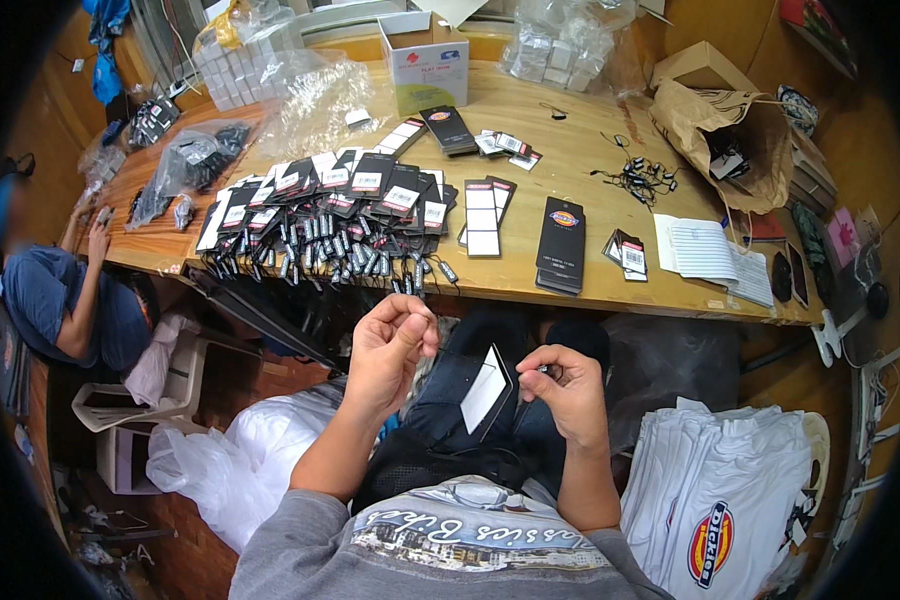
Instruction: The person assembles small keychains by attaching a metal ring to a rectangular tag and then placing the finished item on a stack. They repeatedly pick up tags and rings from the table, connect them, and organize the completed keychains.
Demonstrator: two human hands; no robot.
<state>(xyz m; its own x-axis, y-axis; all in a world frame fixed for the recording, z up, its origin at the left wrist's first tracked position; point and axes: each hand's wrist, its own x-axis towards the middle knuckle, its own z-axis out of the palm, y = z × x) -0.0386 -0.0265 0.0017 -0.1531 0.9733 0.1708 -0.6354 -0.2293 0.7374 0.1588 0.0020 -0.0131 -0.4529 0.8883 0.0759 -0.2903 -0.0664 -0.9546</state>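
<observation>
Above my lap hangs a hang tag (486,392), tilted, its white face toward the left and a dark edge on the right. My left hand (390,350) is closed in a pinch to the left of it; a thin dark cord seems to run from these fingers to the tag's top. To the right, my right hand (573,392) pinches a small dark piece of the cord. Ahead on the table lies a large pile of black and white hang tags (330,195) with dark cords dangling over the front edge.
The wooden table (560,150) also bears stacked black tags (562,245), loose cords (642,180), a notebook (705,250), a white box (425,65) and a paper bag (740,130). Folded white shirts (715,490) lie at my right. A person (75,285) sits at the far left.
</observation>
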